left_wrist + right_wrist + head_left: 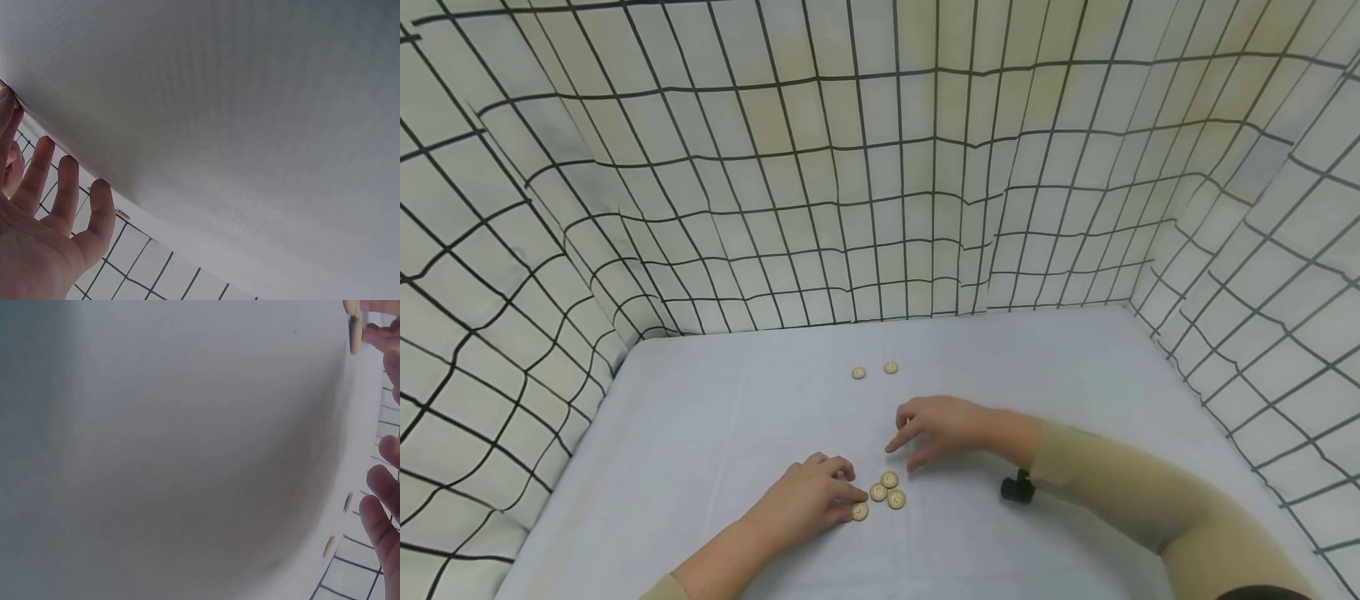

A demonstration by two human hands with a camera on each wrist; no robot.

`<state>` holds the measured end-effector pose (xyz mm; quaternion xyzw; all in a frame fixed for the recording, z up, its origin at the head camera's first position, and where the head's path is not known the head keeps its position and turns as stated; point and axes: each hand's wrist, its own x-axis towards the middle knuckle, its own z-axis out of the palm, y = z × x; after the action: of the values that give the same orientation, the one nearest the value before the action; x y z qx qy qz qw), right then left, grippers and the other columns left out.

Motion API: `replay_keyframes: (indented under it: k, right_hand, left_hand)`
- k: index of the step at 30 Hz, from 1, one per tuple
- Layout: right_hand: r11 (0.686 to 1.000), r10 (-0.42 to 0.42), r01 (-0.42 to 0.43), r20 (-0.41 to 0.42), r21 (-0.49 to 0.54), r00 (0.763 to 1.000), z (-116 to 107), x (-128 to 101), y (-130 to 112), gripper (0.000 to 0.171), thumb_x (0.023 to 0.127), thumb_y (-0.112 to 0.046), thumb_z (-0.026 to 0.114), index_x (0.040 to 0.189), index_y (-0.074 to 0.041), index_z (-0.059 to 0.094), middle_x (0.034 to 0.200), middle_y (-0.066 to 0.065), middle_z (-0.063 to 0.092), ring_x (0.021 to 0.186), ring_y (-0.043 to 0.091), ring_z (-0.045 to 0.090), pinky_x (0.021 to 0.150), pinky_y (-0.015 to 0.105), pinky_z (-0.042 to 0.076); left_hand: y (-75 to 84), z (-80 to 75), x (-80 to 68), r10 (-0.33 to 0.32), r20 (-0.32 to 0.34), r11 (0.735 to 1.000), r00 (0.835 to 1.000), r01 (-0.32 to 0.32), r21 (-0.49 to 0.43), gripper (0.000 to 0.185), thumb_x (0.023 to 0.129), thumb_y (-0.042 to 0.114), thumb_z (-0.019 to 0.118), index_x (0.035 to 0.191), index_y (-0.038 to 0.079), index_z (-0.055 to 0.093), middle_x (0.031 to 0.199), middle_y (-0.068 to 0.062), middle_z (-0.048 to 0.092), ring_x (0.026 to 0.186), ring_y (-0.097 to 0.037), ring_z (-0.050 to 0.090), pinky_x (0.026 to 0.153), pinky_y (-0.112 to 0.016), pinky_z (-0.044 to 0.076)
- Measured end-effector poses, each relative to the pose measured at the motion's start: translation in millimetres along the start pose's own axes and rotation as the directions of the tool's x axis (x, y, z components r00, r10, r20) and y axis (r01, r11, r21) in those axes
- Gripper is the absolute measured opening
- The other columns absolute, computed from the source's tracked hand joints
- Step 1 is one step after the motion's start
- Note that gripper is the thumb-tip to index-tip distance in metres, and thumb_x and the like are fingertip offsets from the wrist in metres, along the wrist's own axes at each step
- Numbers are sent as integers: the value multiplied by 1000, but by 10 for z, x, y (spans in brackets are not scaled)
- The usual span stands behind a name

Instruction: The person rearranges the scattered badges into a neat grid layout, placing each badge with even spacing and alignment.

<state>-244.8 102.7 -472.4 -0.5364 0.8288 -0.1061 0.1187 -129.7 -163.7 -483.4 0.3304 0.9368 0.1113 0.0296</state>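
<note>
Bright even light, soft shadows, wrist views blurred — edges bowed

The little round buttons (880,492) are light tan like cookies, the worktop (715,433) is plain pale grey-white, the walls (865,167) around it are cream with thin black lines making squares, and both sleeves (1150,492) are soft beige.

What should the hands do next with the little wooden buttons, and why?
Probably the right hand should reach back for the two far buttons and slide them to the near cluster of buttons. Four buttons already lie grouped by the left hand, whose fingertips touch one of them, while the two lie apart near the back of the white tabletop. The right hand hovers between, holding nothing.
</note>
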Motion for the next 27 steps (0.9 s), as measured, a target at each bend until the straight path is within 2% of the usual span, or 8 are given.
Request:
replay_keyframes:
  k: [8, 12, 27]
  right_hand:
    - [998, -47, 49, 64, -25, 997, 76, 110, -65, 36, 85, -43, 77, 121, -40, 71, 107, -13, 57, 93, 3, 49, 80, 18, 42]
    - [997, -75, 77, 75, -27, 994, 110, 151, -61, 37, 84, -43, 78, 120, -40, 71, 105, -13, 57, 91, 2, 49, 79, 17, 41]
    - [995, -98, 98, 103, 8, 990, 134, 236, -121, 34, 84, -43, 78, 117, -39, 73, 103, -16, 54, 89, 1, 48, 78, 14, 40]
  left_hand:
    - [-16, 27, -7, 2, -12, 1000, 1000, -2, 6, 25, 83, 37, 78, 108, 35, 78, 111, 6, 63, 99, -16, 54, 68, -36, 43]
    - [-25, 40, -11, 7, -20, 1000, 1000, -7, 7, 25, 83, 38, 78, 108, 35, 78, 111, 6, 63, 97, -15, 54, 67, -35, 43]
    - [-7, 3, -1, 7, 0, 1000, 1000, -7, -1, 25, 84, 38, 77, 109, 34, 77, 112, 5, 63, 98, -16, 54, 68, -36, 44]
